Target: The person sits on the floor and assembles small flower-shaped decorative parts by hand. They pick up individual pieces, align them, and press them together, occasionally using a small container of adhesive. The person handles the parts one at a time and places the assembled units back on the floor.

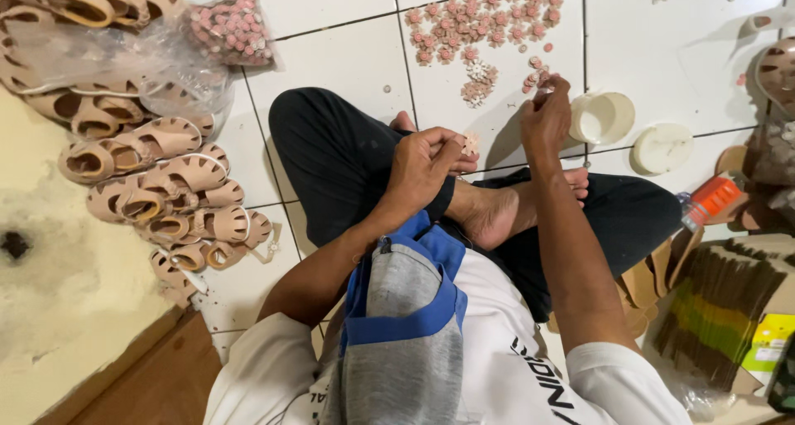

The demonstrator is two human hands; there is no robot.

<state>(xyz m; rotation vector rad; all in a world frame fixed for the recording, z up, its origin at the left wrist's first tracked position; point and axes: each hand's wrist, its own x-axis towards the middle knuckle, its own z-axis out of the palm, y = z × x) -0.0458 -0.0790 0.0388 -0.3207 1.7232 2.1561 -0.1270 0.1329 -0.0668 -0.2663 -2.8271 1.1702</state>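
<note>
Carefully, the left hand (422,167) at frame centre pinches a small pale flower (470,144), while the right hand (545,119), fingers together, picks among loose pink flowers (480,24) higher up; best handled one piece at a time.

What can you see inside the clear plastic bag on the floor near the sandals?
The clear plastic bag holds small pink flower pieces; those deeper down are covered. It lies against the sandals.

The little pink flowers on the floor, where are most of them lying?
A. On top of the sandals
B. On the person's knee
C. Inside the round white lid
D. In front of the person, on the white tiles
D: the pink flowers lie spread on the bare white tiles, just past the right hand; the round white lid is beside them.
</note>
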